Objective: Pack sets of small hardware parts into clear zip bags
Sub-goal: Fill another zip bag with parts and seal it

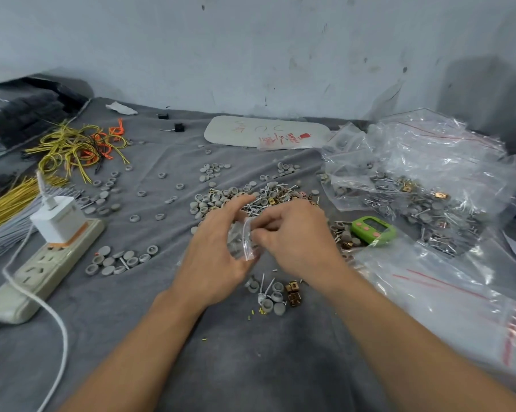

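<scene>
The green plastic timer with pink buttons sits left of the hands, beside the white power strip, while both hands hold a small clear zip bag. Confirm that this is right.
Wrong on one point. In the head view, the green plastic timer with pink buttons sits right of the hands, far from the white power strip. Both the left hand and right hand do hold the small clear zip bag.

One head-worn view looks forward and down, close over the grey cloth (108, 337); edges seem blurred.

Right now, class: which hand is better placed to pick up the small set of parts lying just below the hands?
Probably the right hand: the left hand cradles the zip bag, and the small set lies nearer the right wrist.
</scene>
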